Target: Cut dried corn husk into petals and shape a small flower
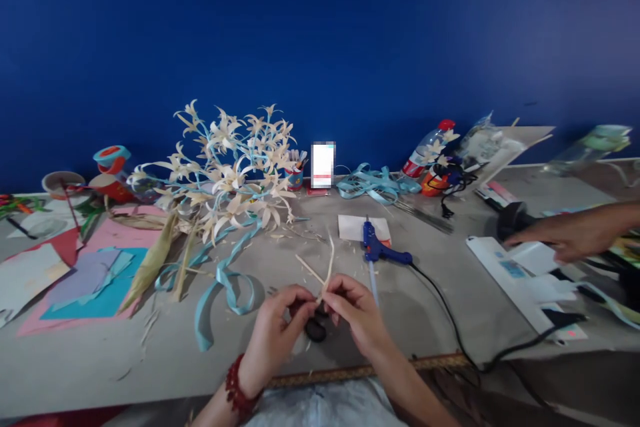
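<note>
Both thumbs and fingertips meet over the front of the table, pinching the lower ends of pale, thin husk-like strips (331,255). My left hand (281,321), with a red bracelet at its wrist, grips from the left side. From the right, my right hand (357,315) pinches the same strips, which fan upward in a V. Just below the fingertips lies a dark looped handle (315,329), probably of scissors; the rest of it is hidden. A blue glue gun (384,251) rests to the right of my hands on a white card (350,227).
Cream artificial flowers (227,177) on pale blue stems stand left of centre. Blue ribbon (235,287), a dried corn husk (150,270) and coloured paper (95,293) lie left. A power cord (447,310) crosses the right side. Another person's hand (575,233) reaches over a white board (505,280).
</note>
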Available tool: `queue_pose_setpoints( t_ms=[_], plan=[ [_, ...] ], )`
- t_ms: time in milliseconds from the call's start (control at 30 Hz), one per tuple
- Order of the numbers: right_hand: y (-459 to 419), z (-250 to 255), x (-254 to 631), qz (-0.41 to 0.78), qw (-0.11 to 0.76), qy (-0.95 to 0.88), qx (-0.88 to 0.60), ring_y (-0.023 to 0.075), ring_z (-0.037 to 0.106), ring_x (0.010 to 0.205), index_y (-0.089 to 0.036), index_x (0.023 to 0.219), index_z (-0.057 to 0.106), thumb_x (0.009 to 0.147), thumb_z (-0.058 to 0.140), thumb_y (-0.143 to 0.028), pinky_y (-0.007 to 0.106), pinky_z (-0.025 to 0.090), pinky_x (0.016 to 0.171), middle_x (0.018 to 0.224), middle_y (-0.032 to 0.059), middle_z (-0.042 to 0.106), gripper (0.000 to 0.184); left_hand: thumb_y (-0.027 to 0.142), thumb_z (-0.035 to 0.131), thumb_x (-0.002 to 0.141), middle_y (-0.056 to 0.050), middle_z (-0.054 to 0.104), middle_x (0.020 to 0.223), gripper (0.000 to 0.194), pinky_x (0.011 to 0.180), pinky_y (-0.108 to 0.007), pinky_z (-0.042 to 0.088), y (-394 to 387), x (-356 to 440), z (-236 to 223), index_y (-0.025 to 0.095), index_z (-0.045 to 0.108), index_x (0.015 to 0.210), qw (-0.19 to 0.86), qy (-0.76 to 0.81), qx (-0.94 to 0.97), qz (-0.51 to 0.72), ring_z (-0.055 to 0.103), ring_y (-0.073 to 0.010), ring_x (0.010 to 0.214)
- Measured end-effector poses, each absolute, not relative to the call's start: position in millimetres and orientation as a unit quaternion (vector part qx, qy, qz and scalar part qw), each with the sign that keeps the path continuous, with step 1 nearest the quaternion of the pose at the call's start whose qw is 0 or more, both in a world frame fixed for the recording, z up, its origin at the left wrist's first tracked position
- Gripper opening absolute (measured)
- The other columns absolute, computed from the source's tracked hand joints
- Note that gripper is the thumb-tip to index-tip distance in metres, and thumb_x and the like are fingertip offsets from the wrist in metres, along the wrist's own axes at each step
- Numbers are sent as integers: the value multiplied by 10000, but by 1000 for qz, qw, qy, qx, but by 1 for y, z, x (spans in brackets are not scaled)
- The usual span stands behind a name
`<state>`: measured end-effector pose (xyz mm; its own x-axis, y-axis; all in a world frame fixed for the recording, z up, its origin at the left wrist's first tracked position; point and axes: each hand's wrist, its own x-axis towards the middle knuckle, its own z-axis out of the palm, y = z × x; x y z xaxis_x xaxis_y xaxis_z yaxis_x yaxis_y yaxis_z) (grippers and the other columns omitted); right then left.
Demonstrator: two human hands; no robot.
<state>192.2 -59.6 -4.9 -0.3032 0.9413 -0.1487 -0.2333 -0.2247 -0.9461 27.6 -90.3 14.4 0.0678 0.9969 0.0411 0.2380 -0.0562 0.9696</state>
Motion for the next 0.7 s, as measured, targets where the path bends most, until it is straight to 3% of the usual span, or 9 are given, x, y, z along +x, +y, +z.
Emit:
queue_pose_setpoints(
  t_ms=[133, 300, 400, 567, 700],
  plan=[
    [-59, -3, 192, 705, 424, -447, -352, 98, 516, 539, -182, 908, 663, 755, 737, -367, 178, 415, 459, 651, -17, 602, 251, 388, 655, 830, 3, 570, 632, 241, 608, -229, 393, -89, 26, 7, 158, 611, 771, 652, 448, 407, 456, 498, -119, 605],
    [-56, 2, 188, 735, 406, -432, -329, 71, 475, 476, -174, 741, 612, 717, 785, -409, 167, 389, 426, 596, -34, 569, 293, 374, 732, 771, 9, 517, 578, 263, 584, -239, 383, -91, 27, 1, 143, 609, 743, 789, 362, 267, 418, 457, -96, 536],
    [-55, 2, 186, 735, 399, -434, -336, 62, 449, 438, -174, 708, 588, 699, 796, -432, 171, 376, 412, 561, -46, 548, 332, 404, 722, 771, 24, 480, 551, 274, 573, -254, 401, -91, 28, -1, 152, 618, 752, 800, 355, 250, 413, 434, -96, 506],
    [-53, -2, 187, 703, 426, -427, -378, 71, 463, 433, -183, 738, 580, 667, 807, -440, 173, 378, 400, 552, -52, 558, 350, 383, 722, 784, -26, 613, 731, 249, 624, -231, 427, -91, 25, -2, 154, 640, 837, 715, 399, 340, 462, 540, -123, 661],
    [-52, -3, 187, 683, 433, -434, -398, 71, 440, 421, -189, 731, 574, 695, 789, -408, 170, 369, 399, 512, -65, 540, 309, 349, 723, 787, 1, 601, 644, 224, 579, -204, 406, -91, 23, -1, 148, 626, 778, 667, 438, 394, 456, 515, -103, 601]
  ],
)
